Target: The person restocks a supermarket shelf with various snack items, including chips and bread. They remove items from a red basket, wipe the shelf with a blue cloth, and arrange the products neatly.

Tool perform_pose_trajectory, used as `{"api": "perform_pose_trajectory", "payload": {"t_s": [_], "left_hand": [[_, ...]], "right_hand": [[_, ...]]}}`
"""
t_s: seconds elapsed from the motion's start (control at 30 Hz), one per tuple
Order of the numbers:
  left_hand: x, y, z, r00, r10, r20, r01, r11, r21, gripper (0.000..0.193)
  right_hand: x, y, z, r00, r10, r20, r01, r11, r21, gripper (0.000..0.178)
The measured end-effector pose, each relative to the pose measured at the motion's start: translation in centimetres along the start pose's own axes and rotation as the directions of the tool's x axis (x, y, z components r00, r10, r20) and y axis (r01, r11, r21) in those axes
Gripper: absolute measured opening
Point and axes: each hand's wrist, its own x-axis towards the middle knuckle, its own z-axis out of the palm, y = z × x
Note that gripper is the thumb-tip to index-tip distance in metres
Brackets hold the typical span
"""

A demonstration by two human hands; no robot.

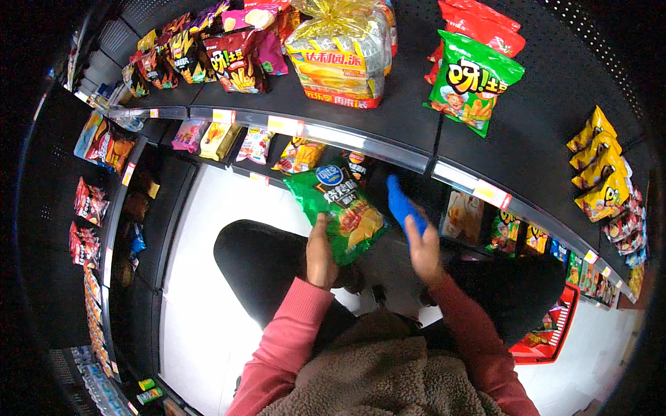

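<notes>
My left hand [320,258] is closed on the lower left edge of a green bag of potato chips [352,227], which is tilted in front of my knees. To the right of the bag, my right hand [425,250] grips a folded blue cloth [400,204]. One end of the cloth sticks out past my fingers, toward the shelf. The cloth and the bag are apart. Part of my right hand's grip is hidden behind the cloth.
A black shelf [409,128] curves ahead, bearing snack bags, a bagged cake pack [336,66] and a green chip bag [473,83]. More snacks fill the lower shelf and the left rack [89,201]. A red basket [570,319] with packets stands right of my knee.
</notes>
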Motion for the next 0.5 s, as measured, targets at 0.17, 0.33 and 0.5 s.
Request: {"api": "perform_pose_trajectory", "payload": {"t_s": [0.17,0.33,0.5], "left_hand": [[0.0,-2.4,0.3,0.994,-0.037,0.104,0.025,0.994,0.110,0.041],[-0.4,-5.5,-0.2,0.986,0.054,0.161,-0.093,0.966,0.242,0.044],[-0.1,-7.9,-0.9,0.974,-0.066,0.215,-0.054,0.859,0.508,0.046]], "right_hand": [[-2.9,-3.7,2.5,0.842,-0.459,0.283,0.524,0.821,-0.228,0.066],[-1.0,-0.5,4.0,0.932,-0.357,0.059,0.360,0.931,-0.056,0.051],[2.4,1.8,3.1,0.988,-0.126,-0.091,0.143,0.965,0.219,0.040]]}}
